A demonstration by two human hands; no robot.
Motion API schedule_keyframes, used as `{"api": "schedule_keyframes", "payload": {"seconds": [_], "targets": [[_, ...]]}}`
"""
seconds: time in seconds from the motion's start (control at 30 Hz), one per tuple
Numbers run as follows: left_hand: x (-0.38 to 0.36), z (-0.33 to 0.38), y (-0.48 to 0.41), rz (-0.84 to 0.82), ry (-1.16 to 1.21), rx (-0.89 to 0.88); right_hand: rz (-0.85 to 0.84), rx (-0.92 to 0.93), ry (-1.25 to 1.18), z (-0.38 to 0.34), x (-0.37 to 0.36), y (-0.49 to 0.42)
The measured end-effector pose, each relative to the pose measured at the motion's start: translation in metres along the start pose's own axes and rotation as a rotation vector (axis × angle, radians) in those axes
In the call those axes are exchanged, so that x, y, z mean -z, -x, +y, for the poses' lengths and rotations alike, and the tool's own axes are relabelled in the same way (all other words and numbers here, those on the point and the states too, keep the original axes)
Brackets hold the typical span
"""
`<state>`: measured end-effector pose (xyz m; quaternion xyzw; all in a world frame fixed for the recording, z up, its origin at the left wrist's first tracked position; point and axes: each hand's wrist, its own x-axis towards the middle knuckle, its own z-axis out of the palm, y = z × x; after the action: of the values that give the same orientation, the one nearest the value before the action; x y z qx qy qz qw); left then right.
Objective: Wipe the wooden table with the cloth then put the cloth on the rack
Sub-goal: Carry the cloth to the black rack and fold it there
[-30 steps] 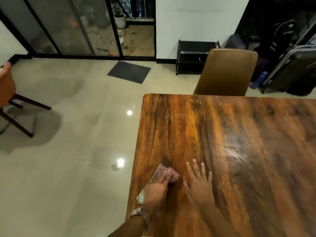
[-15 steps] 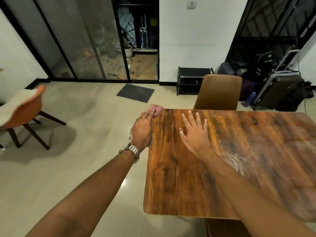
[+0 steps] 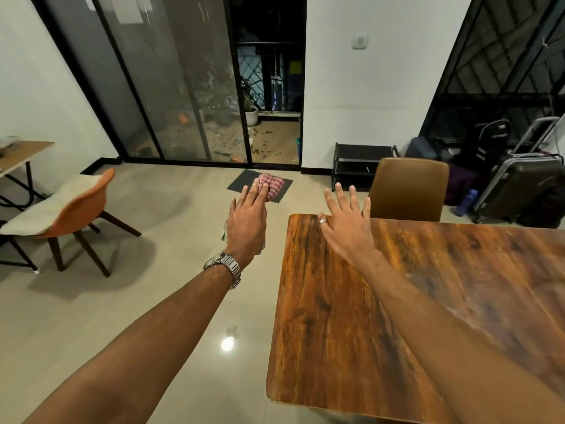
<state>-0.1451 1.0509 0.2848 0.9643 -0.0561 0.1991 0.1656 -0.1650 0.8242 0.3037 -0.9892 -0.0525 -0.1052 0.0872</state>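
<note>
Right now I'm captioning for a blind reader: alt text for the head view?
A left hand holds a red checked cloth out past the wooden table's edge, above the floor. The right hand, fingers spread, is over the table's far corner.

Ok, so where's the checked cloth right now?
In the head view the red checked cloth is in the left hand, held in the air off the left side of the wooden table, out towards the dark doormat.
</note>
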Motion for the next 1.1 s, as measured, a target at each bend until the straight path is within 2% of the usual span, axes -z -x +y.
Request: {"api": "schedule_keyframes", "payload": {"seconds": [0.23, 0.67, 0.83, 1.1], "targets": [[-0.007, -0.039, -0.017, -0.035, 0.011, 0.012, -0.04, -0.025, -0.005, -0.035, -0.026, -0.033], [-0.034, -0.166, -0.123, -0.164, 0.027, -0.131, -0.066, -0.18, -0.019, -0.142, -0.082, -0.14], [-0.052, -0.183, -0.173, -0.192, 0.06, -0.17, -0.066, -0.234, 0.005, -0.145, -0.091, -0.181], [-0.109, -0.181, -0.264, -0.246, 0.095, -0.24, -0.074, -0.336, 0.01, -0.105, -0.127, -0.267]]}}
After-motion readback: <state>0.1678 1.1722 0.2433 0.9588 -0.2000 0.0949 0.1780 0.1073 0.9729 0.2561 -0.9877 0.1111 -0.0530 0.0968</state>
